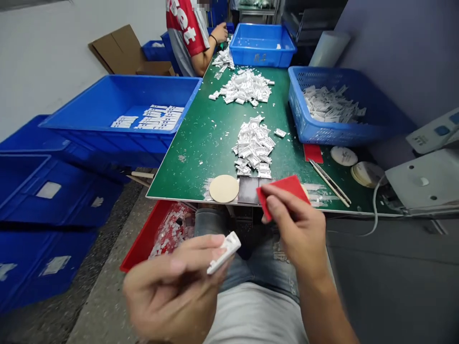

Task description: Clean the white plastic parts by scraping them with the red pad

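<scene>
Pinching a white plastic part point(224, 254) in front of the green table point(190, 148), your left hand point(179, 282) has its fingers closed firmly on it. The part is slim and blocky, with a recess toward its upper end; its finer detail is hard to make out at this size. Its long axis slants, one end pointing right and toward the table, the other left and toward you. Your right hand point(300, 224) grips a red pad point(292, 183) by the table's near edge.
</scene>
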A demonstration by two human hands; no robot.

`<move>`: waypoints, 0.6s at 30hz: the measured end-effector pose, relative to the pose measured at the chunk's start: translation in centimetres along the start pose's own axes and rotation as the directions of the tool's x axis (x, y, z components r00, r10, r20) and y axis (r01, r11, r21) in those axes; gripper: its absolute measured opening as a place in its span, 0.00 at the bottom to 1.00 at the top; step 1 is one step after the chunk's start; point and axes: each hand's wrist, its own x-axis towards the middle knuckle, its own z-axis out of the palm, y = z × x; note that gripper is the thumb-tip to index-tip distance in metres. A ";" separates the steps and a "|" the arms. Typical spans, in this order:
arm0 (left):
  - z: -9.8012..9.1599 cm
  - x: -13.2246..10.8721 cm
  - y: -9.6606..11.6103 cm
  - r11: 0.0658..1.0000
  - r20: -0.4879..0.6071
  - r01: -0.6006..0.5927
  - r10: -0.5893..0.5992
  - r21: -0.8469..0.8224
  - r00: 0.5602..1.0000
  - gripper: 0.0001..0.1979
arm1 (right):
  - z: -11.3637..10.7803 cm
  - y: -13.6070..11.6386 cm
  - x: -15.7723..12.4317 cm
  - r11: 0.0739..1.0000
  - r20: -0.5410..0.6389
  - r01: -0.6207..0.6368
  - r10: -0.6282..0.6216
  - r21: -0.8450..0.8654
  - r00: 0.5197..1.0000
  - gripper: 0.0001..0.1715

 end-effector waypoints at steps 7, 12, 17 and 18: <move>2.6 1.3 1.6 0.998 0.058 -0.040 0.037 0.050 0.998 0.28 | -0.7 -1.7 -1.8 0.954 0.270 0.298 -0.298 0.043 0.916 0.14; 2.5 1.2 1.8 0.996 0.063 -0.050 0.046 0.074 0.997 0.28 | -0.4 -1.7 -1.9 0.946 0.261 0.324 -0.318 0.023 0.912 0.14; 3.1 0.8 1.8 0.999 0.003 -0.036 0.036 0.020 0.999 0.26 | -0.8 -1.0 -2.3 0.929 0.266 0.370 -0.349 -0.030 0.898 0.21; 3.0 0.9 1.7 0.999 0.012 -0.038 0.038 0.015 0.999 0.26 | -0.9 -0.7 -2.4 0.912 0.258 0.407 -0.381 -0.051 0.888 0.24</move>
